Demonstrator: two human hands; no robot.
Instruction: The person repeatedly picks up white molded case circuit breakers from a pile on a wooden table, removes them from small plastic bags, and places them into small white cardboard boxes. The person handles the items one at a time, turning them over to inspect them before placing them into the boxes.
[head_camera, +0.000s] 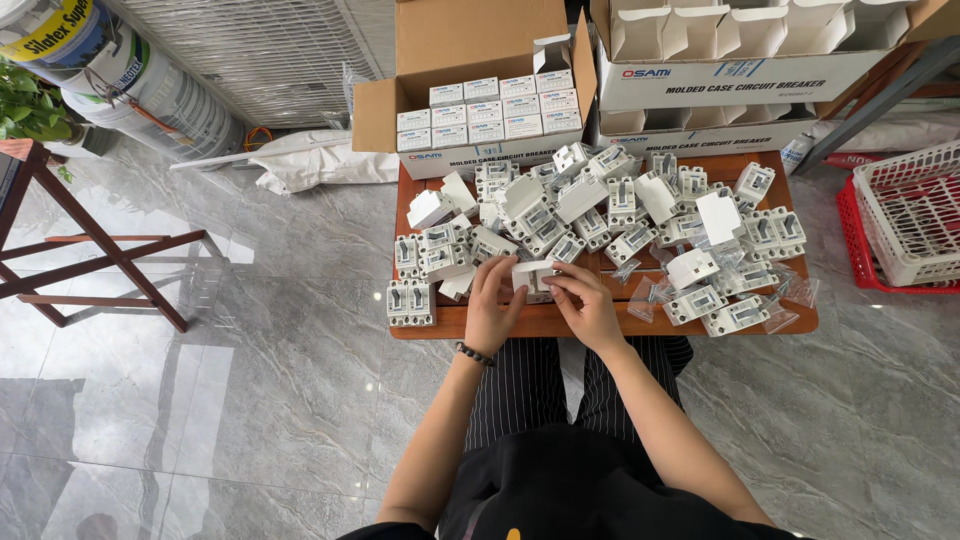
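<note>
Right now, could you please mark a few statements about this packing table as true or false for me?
1. Both hands hold one small white box at the table's near edge. True: the left hand and right hand meet on it.
2. The table is bare apart from that box. False: many grey circuit breakers cover it.
3. The left wrist wears a dark bead bracelet. True.
4. The open carton behind the table is empty. False: rows of small white boxes fill it.
5. A red basket sits on the floor at the right. True.
</note>
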